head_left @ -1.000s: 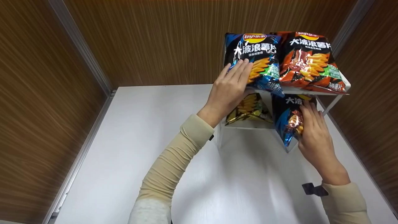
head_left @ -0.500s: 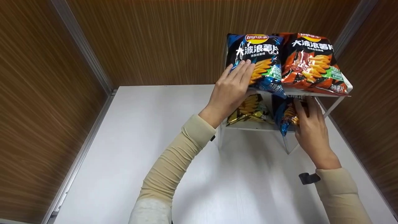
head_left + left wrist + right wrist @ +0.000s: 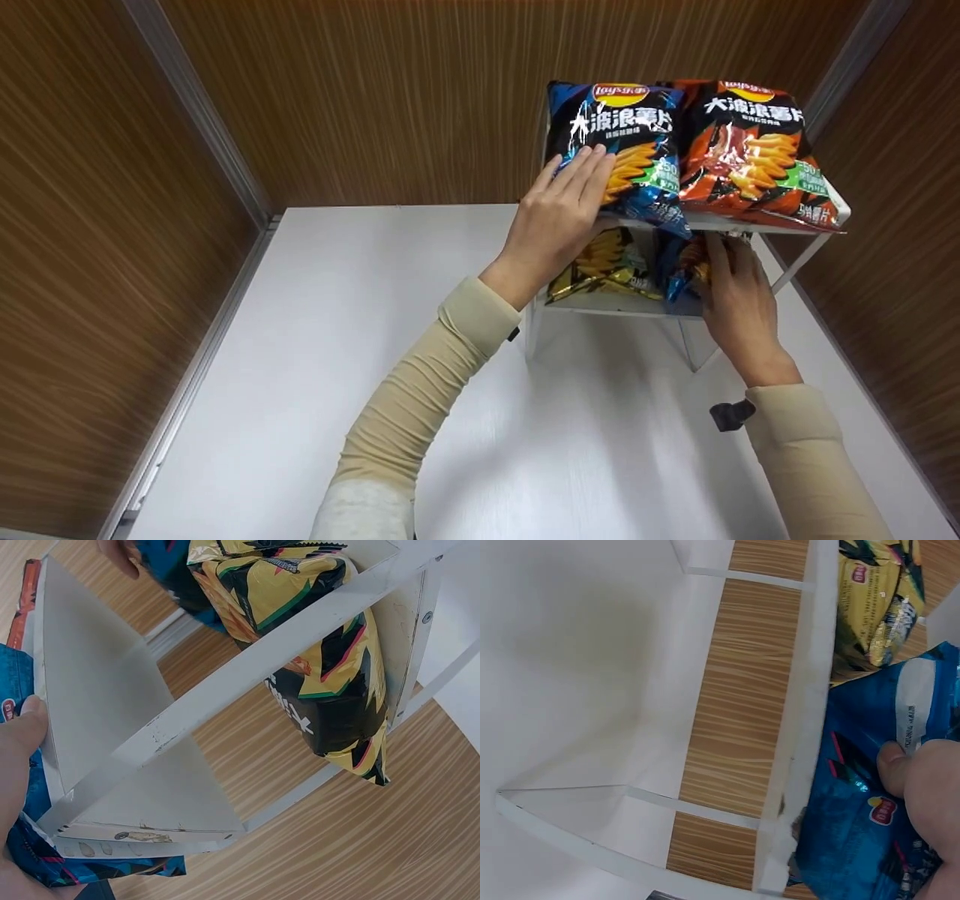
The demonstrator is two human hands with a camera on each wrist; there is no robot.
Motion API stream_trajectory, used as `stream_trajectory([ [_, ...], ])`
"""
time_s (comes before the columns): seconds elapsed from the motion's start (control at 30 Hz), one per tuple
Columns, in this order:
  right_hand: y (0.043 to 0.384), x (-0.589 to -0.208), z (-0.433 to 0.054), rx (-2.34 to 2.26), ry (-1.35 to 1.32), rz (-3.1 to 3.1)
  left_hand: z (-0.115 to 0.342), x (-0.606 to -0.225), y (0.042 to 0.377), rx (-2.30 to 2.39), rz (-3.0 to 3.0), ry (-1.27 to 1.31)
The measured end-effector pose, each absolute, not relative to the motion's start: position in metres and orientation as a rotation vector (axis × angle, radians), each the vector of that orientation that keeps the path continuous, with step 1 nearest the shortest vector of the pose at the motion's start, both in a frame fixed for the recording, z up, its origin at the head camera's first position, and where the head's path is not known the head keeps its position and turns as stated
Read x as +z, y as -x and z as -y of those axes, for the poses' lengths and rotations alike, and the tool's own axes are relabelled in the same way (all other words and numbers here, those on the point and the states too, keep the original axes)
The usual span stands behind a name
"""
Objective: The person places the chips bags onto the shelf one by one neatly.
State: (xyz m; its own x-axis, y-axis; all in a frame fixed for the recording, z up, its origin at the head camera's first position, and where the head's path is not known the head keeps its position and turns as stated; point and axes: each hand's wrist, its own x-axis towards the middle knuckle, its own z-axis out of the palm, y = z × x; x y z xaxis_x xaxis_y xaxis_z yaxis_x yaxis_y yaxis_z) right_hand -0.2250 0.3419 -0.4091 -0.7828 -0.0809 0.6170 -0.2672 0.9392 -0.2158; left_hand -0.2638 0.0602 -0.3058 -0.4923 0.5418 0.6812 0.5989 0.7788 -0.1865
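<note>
My left hand (image 3: 559, 210) lies with extended fingers across the front of a blue bag of chips (image 3: 630, 97) on the upper shelf. Its thumb (image 3: 28, 724) touches the shelf board's edge in the left wrist view. Under that shelf, my right hand (image 3: 742, 311) grips another blue bag of chips (image 3: 679, 270), its fingers over the front. The right wrist view shows the thumb (image 3: 892, 769) on this bag's back. A yellow bag of chips (image 3: 606, 262) is beside it on the lower level. The upper shelf and the hand hide parts of both lower bags.
An orange-and-black bag of chips (image 3: 750, 161) is at the right on the upper level. The white two-level rack (image 3: 600, 309) has thin side bars. It stands on a white surface (image 3: 375, 277) between wood-patterned panels (image 3: 360, 105).
My right hand has moved up and slightly left with the lower blue bag, which is now farther in under the upper shelf. The left hand has barely moved.
</note>
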Motion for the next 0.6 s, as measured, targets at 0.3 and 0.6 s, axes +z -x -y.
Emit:
stream_trajectory([
  [0.3, 0.222, -0.42, -0.343, 0.397, -0.298, 2.434, -0.061, -0.307, 0.265, -0.074, 2.199, 0.836],
  [0.6, 0.201, -0.423, -0.341, 0.495, -0.275, 2.429, -0.062, -0.309, 0.266, -0.055, 2.18, 0.827],
])
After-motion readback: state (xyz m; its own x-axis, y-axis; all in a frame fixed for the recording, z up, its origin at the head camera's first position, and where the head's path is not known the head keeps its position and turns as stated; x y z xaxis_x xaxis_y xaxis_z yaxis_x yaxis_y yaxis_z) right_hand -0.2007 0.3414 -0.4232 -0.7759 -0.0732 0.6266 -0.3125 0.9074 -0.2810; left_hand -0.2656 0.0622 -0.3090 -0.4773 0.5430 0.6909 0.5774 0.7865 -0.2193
